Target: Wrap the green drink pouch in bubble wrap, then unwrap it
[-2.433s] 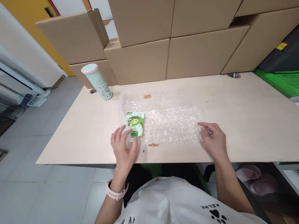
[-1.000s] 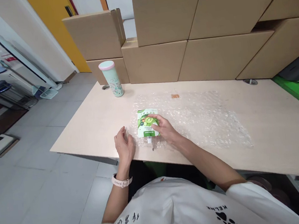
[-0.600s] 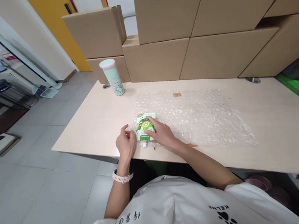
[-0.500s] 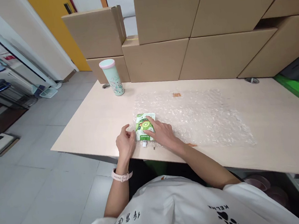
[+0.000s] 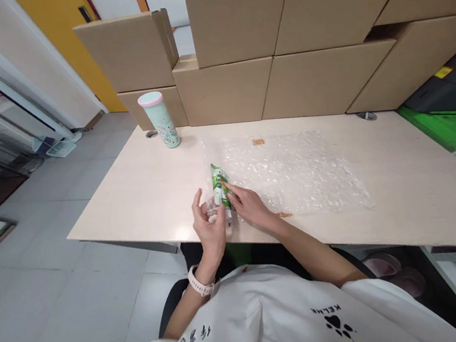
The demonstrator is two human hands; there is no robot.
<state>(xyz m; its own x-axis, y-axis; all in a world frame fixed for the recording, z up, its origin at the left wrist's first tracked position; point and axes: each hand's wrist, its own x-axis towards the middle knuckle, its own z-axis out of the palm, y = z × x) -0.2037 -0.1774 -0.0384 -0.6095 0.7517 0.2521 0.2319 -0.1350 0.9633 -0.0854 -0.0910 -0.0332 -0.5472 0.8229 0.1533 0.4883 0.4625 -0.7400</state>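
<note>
A green and white pouch with a fruit picture point(image 5: 220, 182) and a white spout lies tilted at the left end of a sheet of clear bubble wrap point(image 5: 293, 169). My left hand point(image 5: 209, 225) is beside the pouch's lower left, its thumb and fingers closed on the sheet's raised left edge. Part of that edge bunches up between hand and pouch. From the right, my right hand point(image 5: 250, 204) presses its fingertips on the pouch, keeping it down on the wrap. Some of the pouch's face is hidden by fingers and folded film.
A mint tumbler with a pink rim point(image 5: 160, 121) stands at the table's back left. Stacked cardboard boxes point(image 5: 225, 91) line the back edge. A green object point(image 5: 446, 138) lies at the right end. The wooden table point(image 5: 124, 199) ends close to my body.
My left hand has turned and brought the wrap's left edge up against the pouch. The pouch has tipped and looks narrower. My right hand stays on it. The view has shifted slightly right.
</note>
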